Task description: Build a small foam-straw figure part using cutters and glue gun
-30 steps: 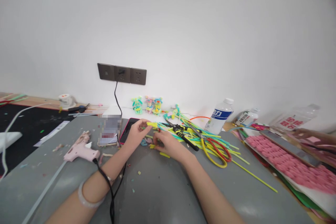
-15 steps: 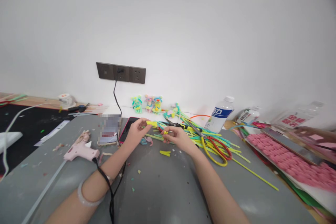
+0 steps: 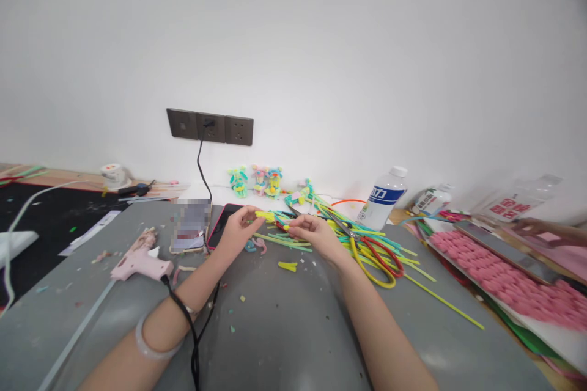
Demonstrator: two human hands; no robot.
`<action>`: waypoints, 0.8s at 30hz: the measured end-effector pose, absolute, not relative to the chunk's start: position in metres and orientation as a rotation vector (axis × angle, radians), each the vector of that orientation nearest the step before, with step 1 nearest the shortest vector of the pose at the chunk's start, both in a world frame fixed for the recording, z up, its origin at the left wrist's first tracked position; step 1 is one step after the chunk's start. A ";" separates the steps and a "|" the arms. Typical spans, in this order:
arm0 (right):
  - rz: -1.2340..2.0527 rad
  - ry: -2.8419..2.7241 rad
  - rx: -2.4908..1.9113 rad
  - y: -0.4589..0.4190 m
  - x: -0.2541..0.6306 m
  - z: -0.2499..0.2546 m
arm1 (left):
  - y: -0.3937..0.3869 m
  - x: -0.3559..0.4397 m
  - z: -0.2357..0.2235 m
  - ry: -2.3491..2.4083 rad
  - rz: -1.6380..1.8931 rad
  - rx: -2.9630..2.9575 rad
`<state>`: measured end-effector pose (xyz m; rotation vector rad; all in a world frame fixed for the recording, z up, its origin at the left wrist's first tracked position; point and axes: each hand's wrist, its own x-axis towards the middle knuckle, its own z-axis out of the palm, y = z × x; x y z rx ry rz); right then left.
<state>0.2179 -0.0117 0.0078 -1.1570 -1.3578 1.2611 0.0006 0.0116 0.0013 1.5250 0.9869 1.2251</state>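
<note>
My left hand (image 3: 236, 231) pinches one end of a short yellow foam strip (image 3: 270, 219) a little above the grey table (image 3: 284, 330). My right hand (image 3: 314, 233) pinches the other end, where a small red and teal bit shows. Both hands are closed on it, close together. Right of my right hand lies a heap of yellow, green and teal strips (image 3: 367, 238) with scissors (image 3: 348, 233) and red and yellow loops (image 3: 385, 263) on it. A cut yellow piece (image 3: 288, 266) and small curled pink and teal pieces (image 3: 255, 245) lie just below my hands.
A pink glue gun (image 3: 140, 261) lies at left, its black cord crossing my left forearm. Two phones (image 3: 195, 229) lie by my left hand. Small foam figures (image 3: 259, 182) and a water bottle (image 3: 383, 198) stand by the wall. Pink sheets (image 3: 504, 284) and another person's hand (image 3: 545, 229) are at right.
My right hand rose from the table and moved up to meet the strip that my left hand holds. The cut yellow piece now lies uncovered on the table.
</note>
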 end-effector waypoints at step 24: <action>1.388 -1.394 -1.067 -0.012 0.220 0.008 | 0.012 0.000 0.001 0.959 1.208 1.565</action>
